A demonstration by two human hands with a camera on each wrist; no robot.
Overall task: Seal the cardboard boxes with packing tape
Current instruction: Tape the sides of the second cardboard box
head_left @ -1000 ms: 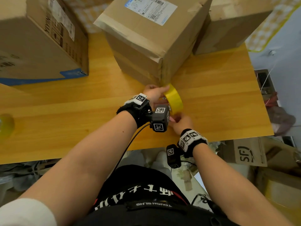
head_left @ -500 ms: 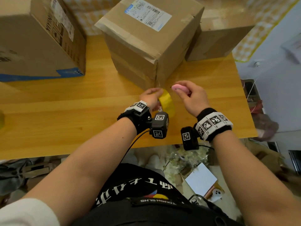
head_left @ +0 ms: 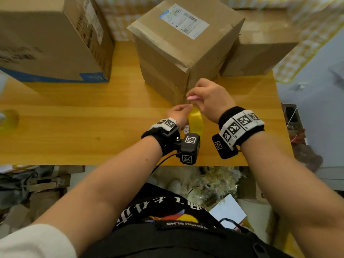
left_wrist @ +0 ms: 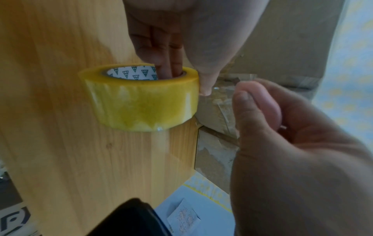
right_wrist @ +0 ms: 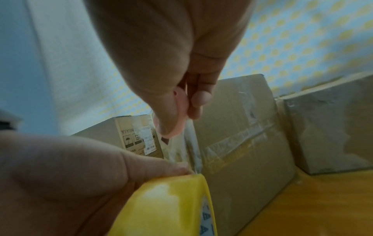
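The brown cardboard box [head_left: 176, 53] with a white shipping label stands on the wooden table [head_left: 74, 127], one corner toward me. My left hand [head_left: 178, 114] holds a yellow roll of packing tape [head_left: 195, 121] just in front of that corner. In the left wrist view its fingers [left_wrist: 167, 63] sit inside the roll's core [left_wrist: 131, 75] and the thumb presses the outer face. A clear strip of tape runs up from the roll along the box corner [right_wrist: 191, 143]. My right hand [head_left: 210, 97] pinches a small pink cutter [head_left: 193, 98] [right_wrist: 177, 115] against that strip, just above the roll.
A large box [head_left: 46, 43] with a blue stripe stands at the back left. Another box [head_left: 260, 49] sits behind the labelled one on the right. A second tape roll [head_left: 7, 121] lies at the table's far left edge. The table's front edge [head_left: 111, 163] is close to my body.
My right hand left the roll's underside, rose with the pink cutter, then moved left to the taped box corner above the roll. The left hand kept hold of the roll.
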